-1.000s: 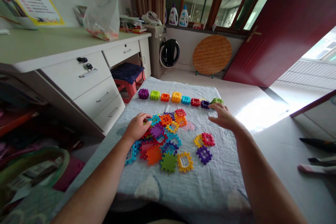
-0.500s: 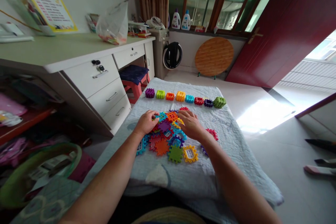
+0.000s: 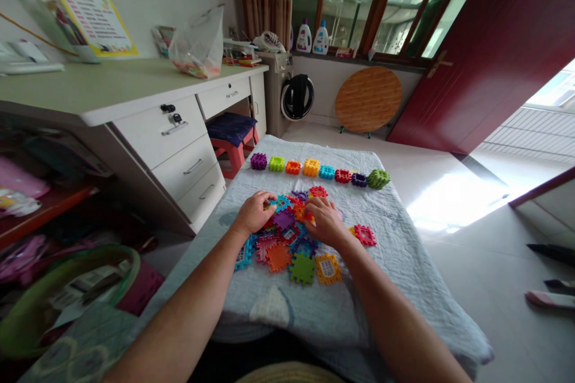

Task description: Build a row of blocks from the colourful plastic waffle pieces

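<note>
A heap of bright interlocking plastic tiles lies on the cloth-covered table (image 3: 404,287). My left hand (image 3: 255,213) rests at the heap's left edge, thumb and fingers apart, close to a cyan tile (image 3: 280,202). Over the right side of the heap, my right hand (image 3: 324,220) bends its fingers down onto an orange tile (image 3: 299,211); its fingertips are partly hidden. Between the hands is a purple tile (image 3: 284,219). Nearer me lie an orange square tile (image 3: 278,257), a green tile (image 3: 302,268) and a yellow frame tile (image 3: 328,269).
Stacked tiles sorted by colour form a row across the far part of the table, from a purple stack (image 3: 259,161) to a green stack (image 3: 378,178). A red frame tile (image 3: 365,235) lies right of my right wrist. A desk (image 3: 148,81) stands at left.
My right hand has shifted slightly and its fingers now bend over an orange tile, uncovering the red and purple tiles behind. My left hand stays nearly in place. The view has tilted a little.
</note>
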A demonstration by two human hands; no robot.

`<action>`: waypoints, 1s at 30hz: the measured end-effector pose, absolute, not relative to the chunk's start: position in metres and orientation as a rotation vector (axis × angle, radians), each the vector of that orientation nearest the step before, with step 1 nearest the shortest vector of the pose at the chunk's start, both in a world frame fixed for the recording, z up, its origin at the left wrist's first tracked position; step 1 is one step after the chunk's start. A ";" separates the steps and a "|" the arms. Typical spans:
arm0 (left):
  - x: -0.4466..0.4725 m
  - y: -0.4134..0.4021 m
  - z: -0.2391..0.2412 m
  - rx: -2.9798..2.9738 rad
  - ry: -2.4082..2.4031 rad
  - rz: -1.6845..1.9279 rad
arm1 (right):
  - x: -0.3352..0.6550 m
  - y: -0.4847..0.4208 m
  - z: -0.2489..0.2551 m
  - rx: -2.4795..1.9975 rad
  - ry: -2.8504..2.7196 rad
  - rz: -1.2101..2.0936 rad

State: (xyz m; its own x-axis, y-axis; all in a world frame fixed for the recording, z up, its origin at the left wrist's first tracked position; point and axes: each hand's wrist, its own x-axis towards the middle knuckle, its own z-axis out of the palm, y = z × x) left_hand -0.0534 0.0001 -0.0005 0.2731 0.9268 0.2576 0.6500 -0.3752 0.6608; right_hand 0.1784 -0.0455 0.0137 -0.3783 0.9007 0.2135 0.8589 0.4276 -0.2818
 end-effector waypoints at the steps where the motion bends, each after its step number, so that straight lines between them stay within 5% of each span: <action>1: -0.053 0.000 -0.001 2.121 1.423 0.874 | 0.179 -0.046 0.013 -1.494 -2.345 0.176; 18: -0.053 0.001 0.000 2.112 1.436 0.850 | 0.197 -0.044 0.010 -1.427 -1.770 0.433; 25: -0.052 0.002 0.001 2.116 1.437 0.868 | 0.212 -0.037 0.001 -1.673 -1.855 0.080; 30: -0.051 0.001 0.001 2.120 1.443 0.858 | 0.218 -0.032 -0.007 -1.844 -1.846 0.124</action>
State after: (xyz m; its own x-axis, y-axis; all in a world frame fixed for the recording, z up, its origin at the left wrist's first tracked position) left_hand -0.0515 0.0014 0.0012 0.2657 0.9316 0.2481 0.6628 -0.3634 0.6547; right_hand 0.2175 -0.0322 -0.0073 0.0656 0.9533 0.2950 0.9054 0.0674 -0.4191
